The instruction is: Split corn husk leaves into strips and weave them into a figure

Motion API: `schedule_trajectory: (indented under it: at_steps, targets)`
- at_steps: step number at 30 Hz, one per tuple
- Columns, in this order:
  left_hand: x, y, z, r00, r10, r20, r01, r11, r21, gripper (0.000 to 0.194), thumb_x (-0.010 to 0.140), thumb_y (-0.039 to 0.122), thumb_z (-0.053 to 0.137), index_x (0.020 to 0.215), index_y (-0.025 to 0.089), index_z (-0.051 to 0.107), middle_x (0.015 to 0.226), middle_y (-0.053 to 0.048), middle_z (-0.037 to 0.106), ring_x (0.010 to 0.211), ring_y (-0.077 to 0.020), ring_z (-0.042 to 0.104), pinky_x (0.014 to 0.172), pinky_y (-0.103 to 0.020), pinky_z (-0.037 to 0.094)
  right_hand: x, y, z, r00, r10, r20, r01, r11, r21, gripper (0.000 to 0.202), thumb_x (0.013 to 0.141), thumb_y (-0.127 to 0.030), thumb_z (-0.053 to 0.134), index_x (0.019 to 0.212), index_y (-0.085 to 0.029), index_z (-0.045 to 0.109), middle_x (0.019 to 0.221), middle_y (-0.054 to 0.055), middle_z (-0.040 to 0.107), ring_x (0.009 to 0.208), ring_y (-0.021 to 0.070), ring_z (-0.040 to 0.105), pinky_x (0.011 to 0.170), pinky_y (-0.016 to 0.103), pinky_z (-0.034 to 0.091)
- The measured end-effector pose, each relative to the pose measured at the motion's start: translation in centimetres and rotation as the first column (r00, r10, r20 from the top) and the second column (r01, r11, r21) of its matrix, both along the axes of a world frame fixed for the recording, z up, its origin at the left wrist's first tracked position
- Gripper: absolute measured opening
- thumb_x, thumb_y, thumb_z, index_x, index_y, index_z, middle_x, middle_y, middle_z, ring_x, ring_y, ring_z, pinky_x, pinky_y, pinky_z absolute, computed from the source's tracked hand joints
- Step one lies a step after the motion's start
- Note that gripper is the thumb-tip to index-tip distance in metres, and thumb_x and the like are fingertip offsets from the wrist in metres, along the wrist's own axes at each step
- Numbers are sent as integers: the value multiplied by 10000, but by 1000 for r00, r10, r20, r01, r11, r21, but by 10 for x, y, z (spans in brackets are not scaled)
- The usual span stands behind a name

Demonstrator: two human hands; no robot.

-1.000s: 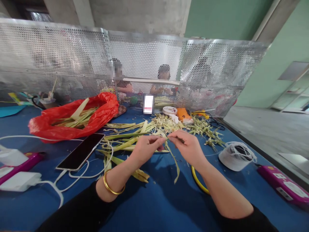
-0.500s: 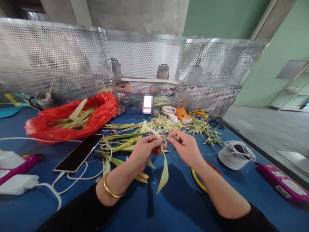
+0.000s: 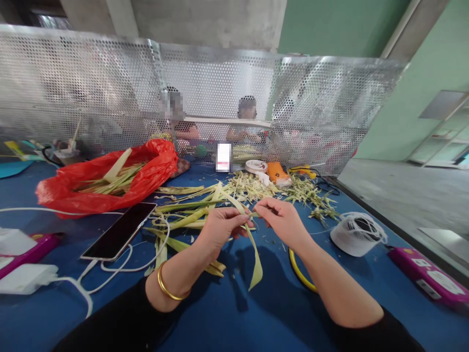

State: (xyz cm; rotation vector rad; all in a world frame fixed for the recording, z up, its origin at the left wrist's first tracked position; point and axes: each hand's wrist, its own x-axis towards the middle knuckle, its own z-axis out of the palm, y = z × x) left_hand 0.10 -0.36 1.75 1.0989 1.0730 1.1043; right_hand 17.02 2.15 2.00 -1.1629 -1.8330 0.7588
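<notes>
Left hand (image 3: pixel 221 227) and right hand (image 3: pixel 280 218), close together, pinch leaf strips (image 3: pixel 257 269) above the blue worktop (image 3: pixel 220 320); beyond stand a perforated screen (image 3: pixel 220 78) and green wall (image 3: pixel 436 73).

head-worn | faces forward, down | near left hand (image 3: pixel 221 227), right hand (image 3: pixel 281 219) | over blue table (image 3: pixel 234 330), toward perforated panel (image 3: pixel 216 78)

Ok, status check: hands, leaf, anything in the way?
Left hand pinching the leaf; right hand close by, grip unclear. Leaf hanging, tip down. More leaves behind the hands, yellow ring by right forearm; nothing seems to block.
</notes>
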Motion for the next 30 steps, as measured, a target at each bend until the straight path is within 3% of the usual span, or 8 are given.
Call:
schedule_trajectory:
  at_steps: [5,10,13,16,18,21,25,30]
  targets:
    - [1,-1,-1,997,-19,78,18,1000,23,172,721,285,709,685,119,683,664,-31,677,459,-70,543,465,-182,397,-5,-3,0,991,60,-123,-67,996,-52,252,830,-412,564,799,-186,671,624,-5,598,521,115,500,514,237,394]
    - [-1,-1,6,938,15,346,56,979,-194,116,724,171,702,831,136,673,615,10,626,432,-67,501,426,-169,386,-6,-3,2,833,-91,-545,-99,946,-309,394,786,-522,572,914,-162,668,680,38,658,487,135,552,477,265,442]
    - [-1,-3,10,897,0,443,119,963,-240,79,741,138,679,816,149,656,591,21,596,418,-60,464,407,-164,379,-4,-1,4,821,-78,-566,-161,919,-361,290,716,-418,664,850,-162,682,698,27,655,492,122,539,470,255,433]
    - [0,-5,11,865,-11,502,147,962,-232,80,753,141,673,819,161,634,583,27,575,411,-50,442,407,-154,381,-4,-1,5,930,63,-363,-117,985,-129,166,709,-325,687,784,-180,720,768,28,666,710,165,595,656,286,470]
    - [-1,-6,12,858,-30,513,164,962,-218,86,750,141,680,802,161,614,585,30,568,414,-47,446,407,-147,379,-5,0,4,968,133,-211,-133,991,14,132,729,-303,680,790,-202,737,840,31,683,849,197,605,771,312,459]
    - [-1,-6,11,863,-57,502,180,963,-201,122,740,161,702,773,159,585,588,32,570,415,-48,464,408,-148,382,-8,0,-1,977,179,-117,-169,982,87,164,798,-311,611,783,-208,737,792,27,693,775,190,614,729,310,455]
    - [1,-3,5,890,-49,453,141,975,-172,170,715,174,731,790,148,581,587,26,594,420,-50,495,414,-141,379,-12,-5,-7,998,54,36,-62,957,283,188,827,-251,560,706,-209,698,696,21,665,708,185,592,746,333,433]
    - [5,1,-5,949,53,311,-45,998,-35,143,726,159,702,842,133,623,586,-2,640,441,-65,531,452,-148,407,-18,-15,-8,963,-106,247,-48,837,545,169,801,-123,527,765,-194,676,782,54,679,801,211,595,945,400,357]
